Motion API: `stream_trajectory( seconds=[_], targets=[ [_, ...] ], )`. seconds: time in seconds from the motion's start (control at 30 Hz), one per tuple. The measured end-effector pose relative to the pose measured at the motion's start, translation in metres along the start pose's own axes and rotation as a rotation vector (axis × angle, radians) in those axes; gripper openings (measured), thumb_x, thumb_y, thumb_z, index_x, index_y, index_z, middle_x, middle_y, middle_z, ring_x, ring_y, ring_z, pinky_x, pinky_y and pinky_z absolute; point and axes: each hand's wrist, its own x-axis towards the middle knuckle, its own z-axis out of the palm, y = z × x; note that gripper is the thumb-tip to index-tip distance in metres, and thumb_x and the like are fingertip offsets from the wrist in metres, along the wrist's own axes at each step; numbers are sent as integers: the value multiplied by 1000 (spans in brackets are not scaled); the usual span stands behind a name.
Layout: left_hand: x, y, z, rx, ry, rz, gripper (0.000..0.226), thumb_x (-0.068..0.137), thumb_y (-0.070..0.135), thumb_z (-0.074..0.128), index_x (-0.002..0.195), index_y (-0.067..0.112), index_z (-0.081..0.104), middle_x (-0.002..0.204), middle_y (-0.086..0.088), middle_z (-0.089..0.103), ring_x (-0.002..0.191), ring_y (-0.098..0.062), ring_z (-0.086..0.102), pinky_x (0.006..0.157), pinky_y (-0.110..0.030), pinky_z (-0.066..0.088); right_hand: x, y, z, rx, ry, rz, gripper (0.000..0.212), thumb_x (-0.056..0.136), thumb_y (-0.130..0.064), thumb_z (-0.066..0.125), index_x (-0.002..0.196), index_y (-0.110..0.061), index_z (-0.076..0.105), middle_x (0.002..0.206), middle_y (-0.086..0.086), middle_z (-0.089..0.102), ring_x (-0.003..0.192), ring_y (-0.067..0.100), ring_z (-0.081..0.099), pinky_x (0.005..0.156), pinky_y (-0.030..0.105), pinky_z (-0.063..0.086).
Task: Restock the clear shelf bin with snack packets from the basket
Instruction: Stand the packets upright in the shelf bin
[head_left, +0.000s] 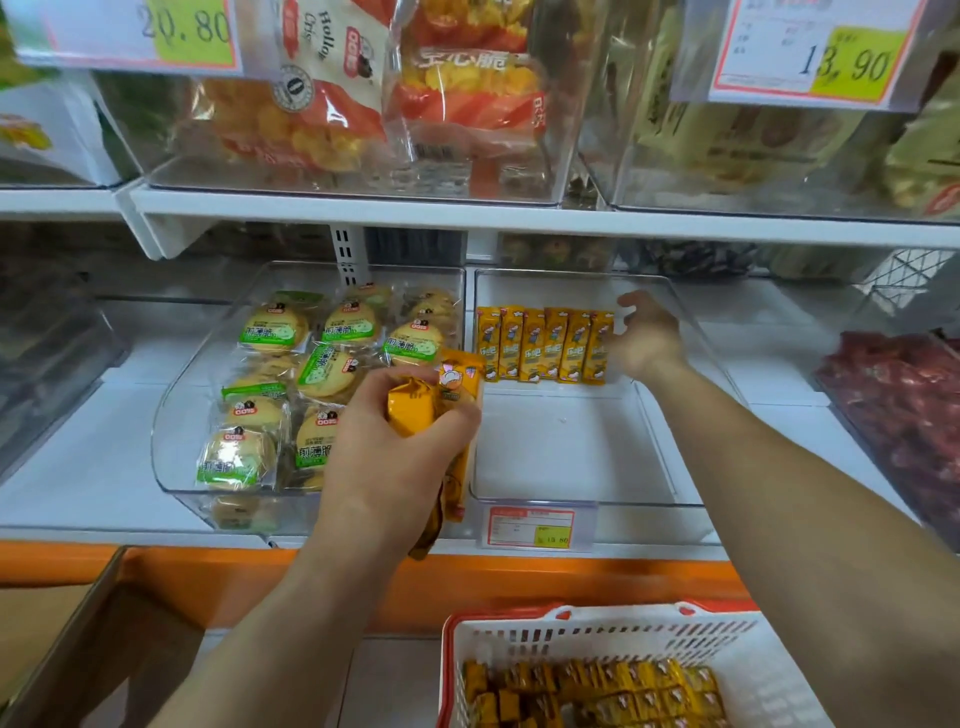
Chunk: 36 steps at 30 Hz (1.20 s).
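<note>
The clear shelf bin (571, 452) sits on the lower white shelf (78, 467), most of its floor bare. Left of it, a second clear bin (171, 415) is packed with round biscuits (322, 374) in wrappers with green labels reading 煎薄脆. Right of it is a heap of dark red packs (904, 415). Above it, on the upper shelf, are bags of yellow crisps (322, 78) marked "Hollow Cris…", one price card (187, 28) reading 20.80 and another (852, 65) reading 13.90.

Below the bin and nearer the person stands the white, red-rimmed basket (623, 644), with loose orange-yellow packets (597, 691) in its bottom.

The left hand (395, 452) hovers at the bin's front left corner. Its fingers are curled tight round a handful of snack packets (415, 410), whose long axes run from the wrist up and away towards the shelf, leaning slightly right. A cartoon chef's hat shows on the top one.

The right hand (647, 338) reaches into the back right of the bin, fingers loosely spread and gripping nothing. Its thumb side is against the right end of a row of six packets (543, 345). These sit side by side at the back of the bin, long axes pointing front to back, printed faces outward and showing 乐吧. I can't tell whether they stand or lean.

The price tag (532, 527) clipped to the bin's front lip has a red border and a yellow patch that looks like 13.80.
</note>
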Motion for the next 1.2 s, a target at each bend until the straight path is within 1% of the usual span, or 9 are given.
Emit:
stream_trajectory(
  seconds=[0.2,0.33,0.4,0.6,0.73,0.87,0.97,1.1,1.2],
  targets=[
    [-2,0,6,34,-18,3,25,82,33,79,100,36,63,78,7,73,73,-19,73,64,-34,63,-70,-35,-43,123,60,-131,31,86,-14,70,117,-11,63,111,9,68,95,24,66,75,25,46],
    [-14,4,15,22,-119,31,30,83,29,80,106,34,62,80,8,70,67,-8,68,54,-16,54,-161,-68,-73,648,-454,-181,11,94,-28,64,102,-29,71,95,2,73,79,17,71,63,29,55],
    [-22,7,21,-1,-189,55,30,84,25,80,108,30,62,79,11,71,64,-4,67,54,-13,52,-190,-79,-81,613,-643,-236,19,94,-40,62,112,-37,69,105,-4,71,84,18,73,65,29,57],
    [-38,16,23,-134,-284,-13,15,92,22,72,105,24,65,86,10,76,74,-17,74,59,-34,62,-206,-75,-109,625,-478,-213,18,87,-14,74,103,-23,71,95,-5,70,72,16,70,66,27,58],
    [-40,19,15,-216,-244,-77,15,99,23,64,112,18,59,95,4,78,83,-21,78,58,-30,61,-212,-62,-126,983,-378,7,12,86,-5,70,87,-13,62,87,11,67,72,25,71,65,29,59],
    [-45,21,17,-188,-247,-7,24,96,27,68,113,14,59,94,4,78,81,-22,78,55,-27,58,-231,-54,-122,920,-455,48,23,81,2,73,78,-12,55,85,16,71,81,38,74,72,36,61],
    [-48,18,22,-142,-213,51,25,92,19,74,110,14,58,84,8,75,71,-17,76,52,-24,55,-244,-55,-114,692,-572,-8,34,76,-2,81,99,-17,61,94,11,72,78,30,72,69,36,54],
    [-50,16,27,-124,-242,64,24,91,15,75,105,20,57,82,10,73,57,-12,68,50,-24,53,-247,-63,-116,610,-748,-73,90,77,-1,82,138,-54,43,121,8,61,82,29,74,66,28,57],
    [-47,17,24,-107,-283,57,29,91,20,75,112,18,56,80,13,73,53,-11,67,48,-21,51,-238,-67,-119,555,-752,-153,76,81,-2,79,136,-44,49,124,10,57,84,26,75,68,30,58]
  ],
)
